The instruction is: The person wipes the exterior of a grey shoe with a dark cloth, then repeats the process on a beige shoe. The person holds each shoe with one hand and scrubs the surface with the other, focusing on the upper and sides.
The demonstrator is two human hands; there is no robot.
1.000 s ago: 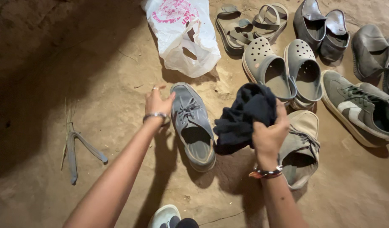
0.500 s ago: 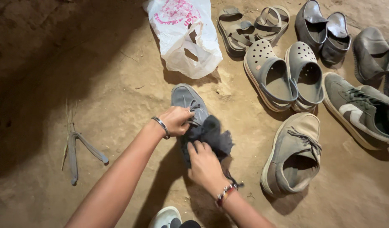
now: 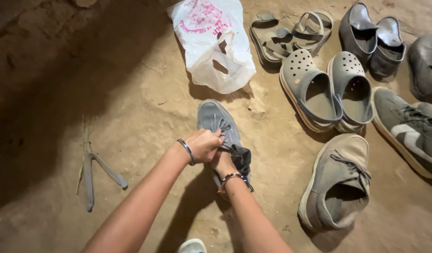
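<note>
Left hand [image 3: 204, 145] closes on the collar of the grey sneaker [image 3: 218, 124] lying on the dirt floor [image 3: 131, 107]; right hand [image 3: 224, 163] stuffs a dark cloth [image 3: 242, 157] inside, its fingers hidden. Cloth looks soft and light, the shoe light and flexible, best held at the collar.

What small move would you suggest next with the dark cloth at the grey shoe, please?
Probably push the cloth deeper into the shoe: part of it bunches at the opening, the right hand presses it and the left hand steadies the laces.
</note>
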